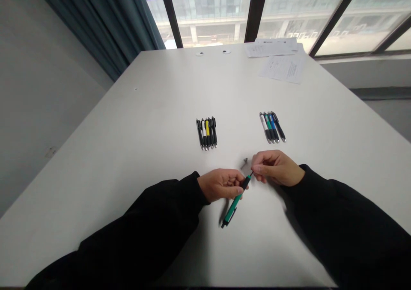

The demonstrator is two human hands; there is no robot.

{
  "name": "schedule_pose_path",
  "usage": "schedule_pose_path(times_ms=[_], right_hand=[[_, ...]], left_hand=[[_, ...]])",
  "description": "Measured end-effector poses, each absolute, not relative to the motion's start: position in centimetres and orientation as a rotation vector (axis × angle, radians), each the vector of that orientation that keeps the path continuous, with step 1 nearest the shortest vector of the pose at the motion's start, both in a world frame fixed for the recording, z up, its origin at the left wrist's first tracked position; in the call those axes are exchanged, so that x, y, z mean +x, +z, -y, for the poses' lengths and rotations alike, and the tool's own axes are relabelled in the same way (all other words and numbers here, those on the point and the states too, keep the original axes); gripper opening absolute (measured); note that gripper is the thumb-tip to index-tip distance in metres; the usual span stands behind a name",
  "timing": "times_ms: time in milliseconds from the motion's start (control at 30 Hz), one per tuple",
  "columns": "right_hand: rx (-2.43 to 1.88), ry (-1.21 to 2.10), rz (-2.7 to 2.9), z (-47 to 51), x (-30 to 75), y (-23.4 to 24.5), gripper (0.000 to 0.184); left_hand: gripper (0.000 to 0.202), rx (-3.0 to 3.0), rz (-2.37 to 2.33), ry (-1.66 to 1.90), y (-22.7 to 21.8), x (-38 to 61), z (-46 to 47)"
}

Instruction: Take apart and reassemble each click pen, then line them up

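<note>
White tabletop [128, 123] holds printed sheets [282, 67], text unreadable, beyond the green pen [236, 204].

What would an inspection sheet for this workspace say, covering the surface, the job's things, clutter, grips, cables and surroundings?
Surface: white table.
Job's things: green pen held above the table; small metal part lying near it; two pen rows, left and right.
Clutter: papers at the far edge; two small round disks near it.
Grips: left hand holds the green pen; right hand pinches its tip.
Cables: nothing seen.
Surroundings: window, blue curtain, grey wall.
</note>
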State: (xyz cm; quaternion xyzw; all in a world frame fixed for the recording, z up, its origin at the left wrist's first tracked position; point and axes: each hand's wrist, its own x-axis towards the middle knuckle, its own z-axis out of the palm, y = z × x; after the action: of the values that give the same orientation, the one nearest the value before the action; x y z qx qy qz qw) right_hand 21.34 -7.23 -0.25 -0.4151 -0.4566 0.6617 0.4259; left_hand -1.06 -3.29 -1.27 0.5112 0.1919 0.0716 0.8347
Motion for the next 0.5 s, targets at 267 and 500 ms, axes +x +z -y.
schedule_pose_path(times_ms=[267, 500], right_hand=[[-1.149, 1.659, 1.174, 8.0, 20.4, -0.1, 0.029], [-1.197, 1.588, 1.338, 8.2, 20.6, 1.5, 0.033]], left_hand=[[0.044, 1.097, -0.377, 0.18, -1.3, -1.0, 3.4], [0.044, 1.174, -0.427, 0.174, -1.1, -1.0, 3.6]])
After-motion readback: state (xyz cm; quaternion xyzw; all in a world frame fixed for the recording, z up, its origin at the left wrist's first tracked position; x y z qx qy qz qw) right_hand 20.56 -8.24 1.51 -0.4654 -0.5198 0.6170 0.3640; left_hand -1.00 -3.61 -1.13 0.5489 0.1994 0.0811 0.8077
